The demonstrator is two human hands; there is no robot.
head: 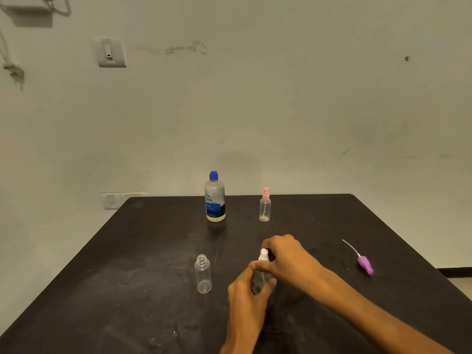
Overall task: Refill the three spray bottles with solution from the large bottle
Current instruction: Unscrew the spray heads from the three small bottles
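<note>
On the dark table [127, 290], the left hand [246, 295] gripped a small clear spray bottle [260, 279] near the centre, while the right hand [286, 256] pinched its white spray top [263, 254]. The large blue-capped bottle [215, 198] stood behind them, upright.

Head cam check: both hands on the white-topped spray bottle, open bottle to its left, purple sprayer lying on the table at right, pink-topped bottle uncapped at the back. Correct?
One error: the pink-topped bottle still has its sprayer on, as the head view shows. The rest holds: both hands on the white-topped spray bottle, open bottle to its left, purple sprayer lying at right.
</note>
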